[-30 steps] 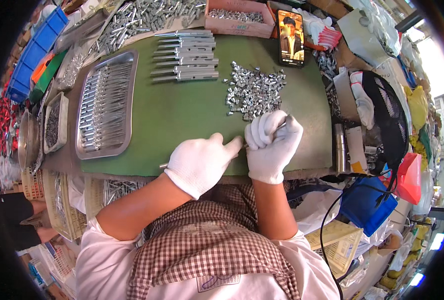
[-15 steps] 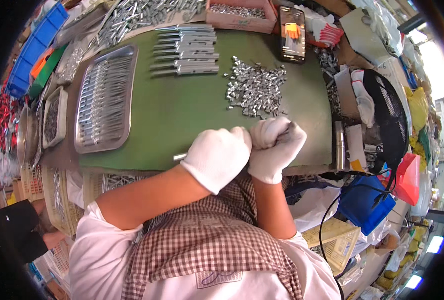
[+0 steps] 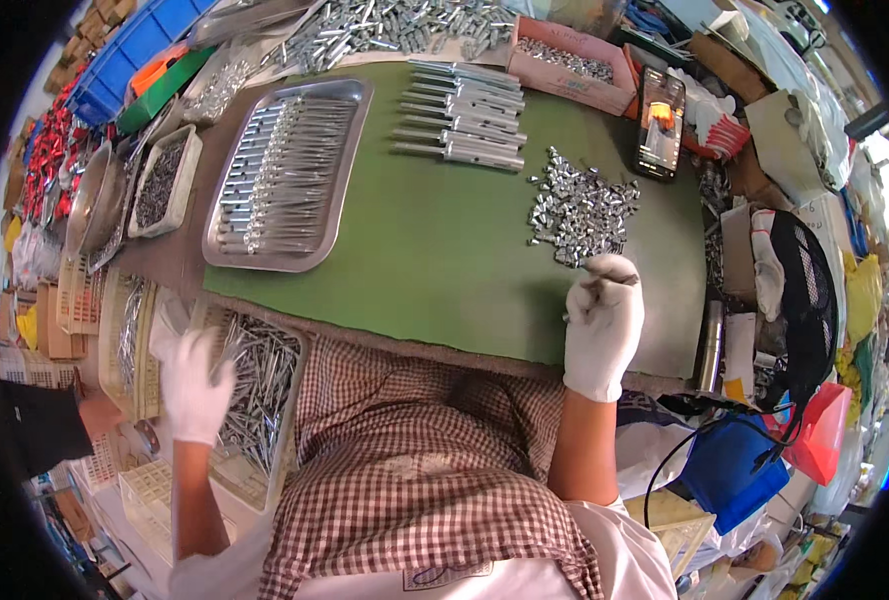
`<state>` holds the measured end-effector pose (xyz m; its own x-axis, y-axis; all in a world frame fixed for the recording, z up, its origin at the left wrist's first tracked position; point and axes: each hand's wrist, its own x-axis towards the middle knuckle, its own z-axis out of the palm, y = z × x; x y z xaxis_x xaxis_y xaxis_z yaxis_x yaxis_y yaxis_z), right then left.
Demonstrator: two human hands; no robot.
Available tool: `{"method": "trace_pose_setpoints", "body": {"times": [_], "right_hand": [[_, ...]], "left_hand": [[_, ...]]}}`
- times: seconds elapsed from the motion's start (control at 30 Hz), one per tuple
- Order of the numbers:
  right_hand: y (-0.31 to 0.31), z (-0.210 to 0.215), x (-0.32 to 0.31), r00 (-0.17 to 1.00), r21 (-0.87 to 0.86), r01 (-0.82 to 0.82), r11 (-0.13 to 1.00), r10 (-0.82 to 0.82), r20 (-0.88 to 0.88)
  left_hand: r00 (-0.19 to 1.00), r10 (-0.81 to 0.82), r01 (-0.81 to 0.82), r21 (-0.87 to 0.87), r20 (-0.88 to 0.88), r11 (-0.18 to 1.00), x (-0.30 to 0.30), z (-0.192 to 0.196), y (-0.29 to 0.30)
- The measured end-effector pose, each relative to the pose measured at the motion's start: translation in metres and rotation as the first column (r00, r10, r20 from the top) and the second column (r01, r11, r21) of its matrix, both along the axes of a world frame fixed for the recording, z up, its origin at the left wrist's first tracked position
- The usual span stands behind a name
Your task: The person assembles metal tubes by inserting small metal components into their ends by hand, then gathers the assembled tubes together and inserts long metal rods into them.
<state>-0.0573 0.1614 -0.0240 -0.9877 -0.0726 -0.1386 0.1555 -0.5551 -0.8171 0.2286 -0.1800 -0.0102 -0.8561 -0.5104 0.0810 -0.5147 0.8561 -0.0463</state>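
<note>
Slender metal rods [image 3: 265, 385] are lying jumbled in a basket [image 3: 237, 480] below the counter's [image 3: 435, 250] near-left edge, long axes crossing, pointing no single way. Having just parted from the right hand [image 3: 605, 325], the left hand [image 3: 197, 388] is working separately beside them, blur hiding its grip. The right is curling near small metal fittings [image 3: 585, 210], contents hidden.

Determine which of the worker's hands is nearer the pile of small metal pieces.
Right. The right hand is at the near edge of the pile of small metal pieces; the left hand is far to its left, beside the loose metal rods.
</note>
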Motion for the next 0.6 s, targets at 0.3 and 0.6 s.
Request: {"method": "trace_pose_setpoints", "body": {"times": [0.3,0.6], "right_hand": [[-0.003,0.007,0.012,0.992,0.442,-0.061,0.895,0.105,-0.075],[-0.011,0.011,0.019,0.985,0.497,-0.124,0.859,0.166,-0.041]], "left_hand": [[0.657,-0.615,0.695,0.037,-0.436,0.718,-0.266,0.045,0.087],[0.879,-0.316,0.341,0.008,-0.356,0.94,-0.465,-0.03,0.087]]}}
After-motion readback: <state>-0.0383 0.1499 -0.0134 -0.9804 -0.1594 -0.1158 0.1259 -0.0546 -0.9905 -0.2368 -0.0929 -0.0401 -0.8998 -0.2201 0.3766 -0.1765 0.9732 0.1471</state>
